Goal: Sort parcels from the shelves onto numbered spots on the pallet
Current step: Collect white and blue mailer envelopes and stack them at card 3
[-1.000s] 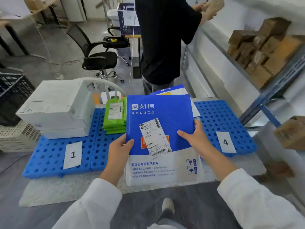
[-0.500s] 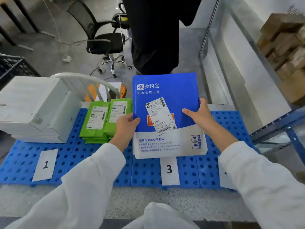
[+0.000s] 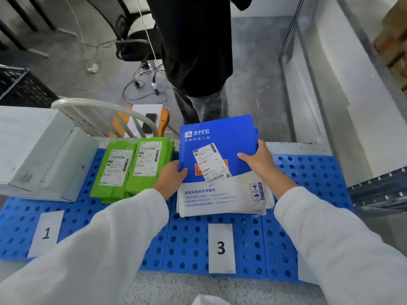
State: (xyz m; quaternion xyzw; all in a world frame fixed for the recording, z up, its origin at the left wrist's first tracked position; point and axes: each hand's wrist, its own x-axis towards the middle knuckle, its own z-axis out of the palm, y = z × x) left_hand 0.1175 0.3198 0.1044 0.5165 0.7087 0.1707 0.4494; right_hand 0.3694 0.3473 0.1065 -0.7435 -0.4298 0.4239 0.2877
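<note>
Blue-and-white mailer parcel (image 3: 218, 172), white shipping label face up, is at the far side of the pallet (image 3: 308, 172), directly beyond the paper marker "3" (image 3: 221, 247). Edges of at least one similar mailer show underneath it; can't tell if it's fully resting or slightly lifted

Left hand (image 3: 170, 179) grips the parcel's left edge, thumb on the top face. Right hand (image 3: 262, 164) grips the right edge, thumb on top and fingers wrapped over the side. Both sleeves white

Pallet: blue perforated plastic panels butted side by side, sitting on a speckled grey slab (image 3: 176, 289). Marker "1" (image 3: 46, 233) at near left. Green mailers (image 3: 132, 168) in a stack just left of the blue parcel, touching the left hand's side. White boxes (image 3: 37, 150) stacked at far left, beyond marker "1"

Room: grey concrete floor (image 3: 253, 62). Person in a black top (image 3: 193, 51) stands just beyond the pallet. Black office chair (image 3: 136, 47) behind them to the left, cable (image 3: 88, 51) loose on the floor. White chair back (image 3: 99, 106) at the pallet's far edge, black crate (image 3: 19, 89) far left. Right side: blue metal shelf frame (image 3: 378, 190), cardboard boxes (image 3: 394, 45) at upper right
</note>
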